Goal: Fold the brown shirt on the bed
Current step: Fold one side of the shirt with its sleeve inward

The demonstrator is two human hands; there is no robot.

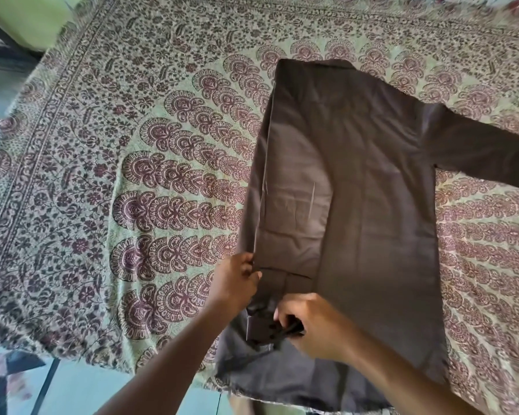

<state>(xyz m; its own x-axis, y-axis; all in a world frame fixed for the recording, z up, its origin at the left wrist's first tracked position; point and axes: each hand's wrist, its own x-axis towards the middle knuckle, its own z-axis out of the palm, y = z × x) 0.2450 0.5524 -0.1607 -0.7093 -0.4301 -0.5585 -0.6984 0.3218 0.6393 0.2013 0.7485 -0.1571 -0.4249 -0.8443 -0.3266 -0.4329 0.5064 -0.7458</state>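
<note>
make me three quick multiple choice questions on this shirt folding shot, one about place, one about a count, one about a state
1. Where does the brown shirt lie on the patterned bedspread?
A. on its right part, hem at the near edge
B. at the far left corner
C. hanging off the far edge

2. How many sleeves lie spread out sideways on the bedspread?
A. none
B. one
C. two

3. What is the left hand doing?
A. resting flat on the bedspread
B. gripping the folded left edge of the shirt
C. hanging clear of the bed

Answers:
1 A, the shirt fills the right side and its hem reaches the near edge.
2 B, only the right sleeve stretches out; the left side is folded over.
3 B, its fingers close on that edge, while the right hand grips bunched cloth nearby.
</note>
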